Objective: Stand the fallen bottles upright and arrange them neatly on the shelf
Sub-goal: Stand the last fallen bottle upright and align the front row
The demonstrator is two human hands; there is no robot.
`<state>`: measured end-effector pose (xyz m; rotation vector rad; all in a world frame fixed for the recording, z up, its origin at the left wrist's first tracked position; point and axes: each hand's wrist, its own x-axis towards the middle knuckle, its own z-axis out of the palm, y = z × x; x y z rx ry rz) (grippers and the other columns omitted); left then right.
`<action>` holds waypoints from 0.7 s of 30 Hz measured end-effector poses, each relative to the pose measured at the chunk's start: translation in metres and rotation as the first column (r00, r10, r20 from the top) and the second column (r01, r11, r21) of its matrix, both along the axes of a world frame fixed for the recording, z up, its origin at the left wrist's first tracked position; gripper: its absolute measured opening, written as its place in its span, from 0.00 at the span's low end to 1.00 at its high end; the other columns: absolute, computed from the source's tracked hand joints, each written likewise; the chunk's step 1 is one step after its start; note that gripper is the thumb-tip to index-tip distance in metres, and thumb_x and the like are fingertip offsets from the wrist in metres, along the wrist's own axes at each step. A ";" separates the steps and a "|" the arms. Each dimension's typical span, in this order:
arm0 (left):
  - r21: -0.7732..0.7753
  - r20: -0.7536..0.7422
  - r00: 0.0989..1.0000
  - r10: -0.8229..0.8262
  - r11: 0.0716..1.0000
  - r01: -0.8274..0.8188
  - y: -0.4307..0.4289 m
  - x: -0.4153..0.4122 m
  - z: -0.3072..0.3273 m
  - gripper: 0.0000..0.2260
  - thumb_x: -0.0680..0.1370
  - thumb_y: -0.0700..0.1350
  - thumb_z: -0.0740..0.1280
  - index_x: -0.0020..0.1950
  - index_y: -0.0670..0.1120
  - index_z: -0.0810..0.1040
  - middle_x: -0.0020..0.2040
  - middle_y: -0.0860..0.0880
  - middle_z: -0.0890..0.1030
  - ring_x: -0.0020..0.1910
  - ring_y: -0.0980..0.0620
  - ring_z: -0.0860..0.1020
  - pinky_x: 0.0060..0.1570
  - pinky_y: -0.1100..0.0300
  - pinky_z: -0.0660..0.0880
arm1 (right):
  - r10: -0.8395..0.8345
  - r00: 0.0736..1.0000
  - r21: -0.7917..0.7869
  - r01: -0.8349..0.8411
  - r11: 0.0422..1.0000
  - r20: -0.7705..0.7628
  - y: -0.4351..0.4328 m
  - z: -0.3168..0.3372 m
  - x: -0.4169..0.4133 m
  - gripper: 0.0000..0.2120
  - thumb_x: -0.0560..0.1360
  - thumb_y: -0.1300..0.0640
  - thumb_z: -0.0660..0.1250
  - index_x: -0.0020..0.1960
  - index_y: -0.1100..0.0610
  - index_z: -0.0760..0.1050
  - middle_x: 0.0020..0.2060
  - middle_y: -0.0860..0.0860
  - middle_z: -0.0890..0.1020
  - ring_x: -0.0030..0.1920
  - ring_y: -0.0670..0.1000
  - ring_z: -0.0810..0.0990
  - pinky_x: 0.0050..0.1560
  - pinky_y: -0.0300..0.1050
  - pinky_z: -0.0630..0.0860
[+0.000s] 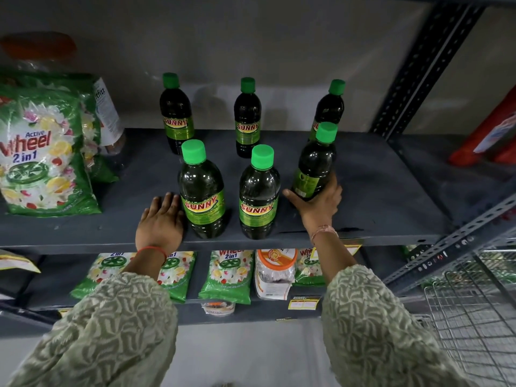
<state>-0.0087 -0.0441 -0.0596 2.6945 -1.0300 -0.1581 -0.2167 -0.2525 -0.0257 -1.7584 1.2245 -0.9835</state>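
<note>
Several dark bottles with green caps and green SUNNY labels stand upright on the grey shelf (377, 191), in a back row and a front row. My right hand (318, 203) grips the base of the front right bottle (314, 169), which leans slightly, its label turned away. My left hand (160, 219) rests flat on the shelf, fingers against the side of the front left bottle (201, 191). The front middle bottle (259, 194) stands between my hands. Behind are the back left bottle (176, 114), the back middle bottle (247, 118) and the back right bottle (329, 107), partly hidden.
Green Wheel detergent bags (42, 152) stand at the shelf's left end, with a clear jar (109, 115) behind them. More Wheel packets (226, 275) and a jar (275, 272) lie on the lower shelf. A wire basket (472, 308) is at lower right. Red packages (491, 129) sit far right.
</note>
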 end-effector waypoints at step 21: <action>-0.006 -0.010 1.000 0.002 1.000 -0.002 0.001 -0.002 0.002 0.23 0.80 0.49 0.49 0.75 0.48 0.52 0.78 0.48 0.54 0.77 0.46 0.51 0.75 0.50 0.51 | 0.244 0.960 0.261 -0.272 0.926 0.135 -0.019 -0.004 -0.029 0.28 0.67 0.71 0.70 0.62 0.60 0.63 0.60 0.57 0.75 0.59 0.52 0.73 0.61 0.46 0.69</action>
